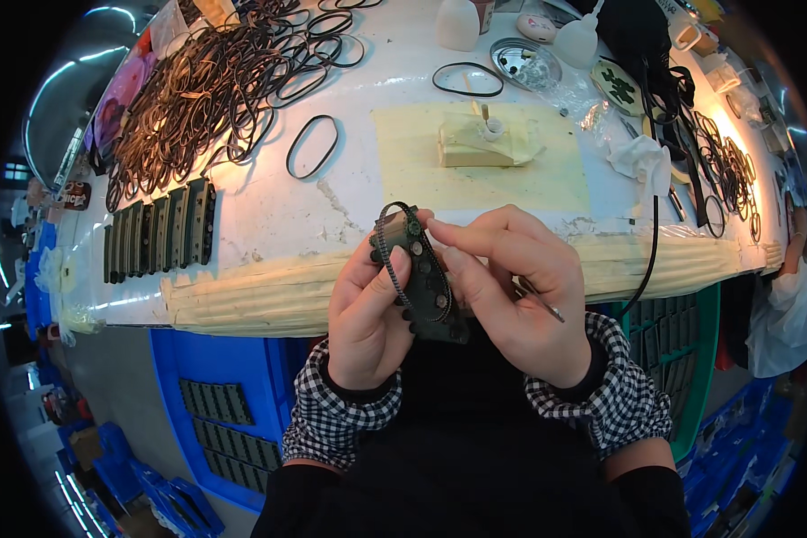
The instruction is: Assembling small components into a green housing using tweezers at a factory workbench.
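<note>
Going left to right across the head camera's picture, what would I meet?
Row of dark green grooved blocks, thin black oval loop, dark green studded piece being held, yellow rectangular block, crumpled white cloth.

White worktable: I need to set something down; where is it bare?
Bare tabletop lies between the row of dark green oblong blocks and the left hand, below a lone black belt loop. Another patch separates that loop from the pale yellow sheet. Crowded: upper left, with tangled black belts; upper right, around the white nozzle bottle.

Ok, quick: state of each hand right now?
Left hand: closed, holding the dark wheeled part.
Right hand: curled around a thin metal tool, beside that part.
</note>
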Demonstrator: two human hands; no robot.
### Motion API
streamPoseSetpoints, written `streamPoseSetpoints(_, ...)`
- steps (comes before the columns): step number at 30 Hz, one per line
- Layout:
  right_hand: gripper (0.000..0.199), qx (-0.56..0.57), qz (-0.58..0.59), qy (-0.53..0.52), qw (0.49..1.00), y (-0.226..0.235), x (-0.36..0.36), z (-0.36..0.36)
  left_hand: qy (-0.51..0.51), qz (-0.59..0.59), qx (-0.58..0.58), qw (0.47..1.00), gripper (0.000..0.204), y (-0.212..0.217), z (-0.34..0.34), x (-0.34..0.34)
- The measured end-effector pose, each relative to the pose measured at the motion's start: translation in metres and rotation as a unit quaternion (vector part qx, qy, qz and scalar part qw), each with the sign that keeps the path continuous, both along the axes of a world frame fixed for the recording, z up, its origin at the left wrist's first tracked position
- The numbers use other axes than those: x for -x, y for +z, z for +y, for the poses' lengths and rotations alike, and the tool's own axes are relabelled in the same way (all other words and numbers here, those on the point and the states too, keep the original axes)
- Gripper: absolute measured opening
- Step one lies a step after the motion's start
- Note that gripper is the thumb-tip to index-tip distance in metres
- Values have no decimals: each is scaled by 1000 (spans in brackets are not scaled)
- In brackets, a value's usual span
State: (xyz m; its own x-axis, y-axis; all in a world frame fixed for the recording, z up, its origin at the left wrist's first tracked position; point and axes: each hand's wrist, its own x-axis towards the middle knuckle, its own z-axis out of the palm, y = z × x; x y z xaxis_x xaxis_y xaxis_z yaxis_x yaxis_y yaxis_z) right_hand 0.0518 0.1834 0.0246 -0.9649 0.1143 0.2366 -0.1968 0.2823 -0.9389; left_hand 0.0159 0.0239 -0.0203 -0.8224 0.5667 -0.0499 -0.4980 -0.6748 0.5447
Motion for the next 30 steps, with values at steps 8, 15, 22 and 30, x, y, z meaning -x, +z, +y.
streamPoseSetpoints(8, 22, -26, 51, 12, 998, -4, 6, 3, 8, 24, 43, 999, 40, -4, 3, -1)
streamPoseSetpoints(15, 20, -7, 0, 30, 1000, 3, 4, 3, -4, 13, 23, 1000, 45, -1, 2, 0)
streamPoseSetpoints(22, 18, 87, -11, 46, 995, -4, 9, 5, -5, 29, 0, 1000, 42, -3, 0, 0)
streamPoseSetpoints(30, 12, 135, -37, 39, 989, 18, 7, 10, 76, 222, 181, 955, 30, 16, -8, 10)
